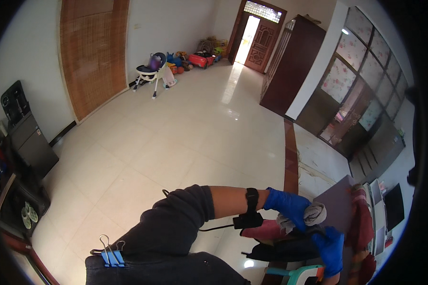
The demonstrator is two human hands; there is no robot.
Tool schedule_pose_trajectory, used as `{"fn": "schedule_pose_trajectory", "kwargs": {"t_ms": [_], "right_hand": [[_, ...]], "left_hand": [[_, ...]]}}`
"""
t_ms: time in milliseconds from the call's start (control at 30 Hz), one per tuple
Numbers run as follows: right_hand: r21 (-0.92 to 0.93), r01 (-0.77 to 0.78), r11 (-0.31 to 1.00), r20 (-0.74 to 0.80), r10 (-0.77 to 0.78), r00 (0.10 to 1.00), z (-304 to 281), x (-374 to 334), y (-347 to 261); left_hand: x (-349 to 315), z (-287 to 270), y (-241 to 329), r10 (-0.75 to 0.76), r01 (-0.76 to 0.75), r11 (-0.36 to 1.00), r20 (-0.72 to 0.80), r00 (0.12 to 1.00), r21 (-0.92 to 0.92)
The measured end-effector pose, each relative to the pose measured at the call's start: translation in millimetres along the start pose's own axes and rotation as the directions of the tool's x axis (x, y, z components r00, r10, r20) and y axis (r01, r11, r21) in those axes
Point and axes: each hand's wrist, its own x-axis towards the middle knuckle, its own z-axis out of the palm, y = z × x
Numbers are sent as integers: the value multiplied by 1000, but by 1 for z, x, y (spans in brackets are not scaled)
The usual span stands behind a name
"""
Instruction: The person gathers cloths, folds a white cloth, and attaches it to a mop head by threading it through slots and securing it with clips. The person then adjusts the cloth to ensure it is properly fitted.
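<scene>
Glossy pale floor tiles [185, 137] stretch toward a far wooden door [257, 40], while the blue-gloved left hand [290, 207] grips a grey cloth [311, 214] above dark clothing [285, 249], right hand [332, 251] clutching that clothing below.

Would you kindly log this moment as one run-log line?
left hand: blue glove, gripping grey cloth | right hand: blue glove, on dark garment | wrist band on left forearm

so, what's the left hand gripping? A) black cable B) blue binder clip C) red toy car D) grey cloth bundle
D: the blue-gloved left hand is closed around a rolled grey cloth bundle, held above dark fabric beside the gloved right hand.
</scene>
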Motion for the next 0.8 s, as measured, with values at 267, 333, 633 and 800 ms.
{"fn": "schedule_pose_trajectory", "kwargs": {"t_ms": [267,333,633,800], "right_hand": [[-211,190,959,-21,-199,980,18,54,-5],[-218,233,948,47,-228,972,5,65,2],[-541,31,841,217,104,971,-29,82,48],[425,98,900,-126,-49,991,-43,94,63]], "left_hand": [[-14,-30,4,-188,250,951,-299,935,183],[-17,-39,12,-62,155,964,-387,920,214],[-29,-57,17,-29,93,973,-291,956,209],[-8,-66,21,87,-189,971,-526,846,-144]]}}
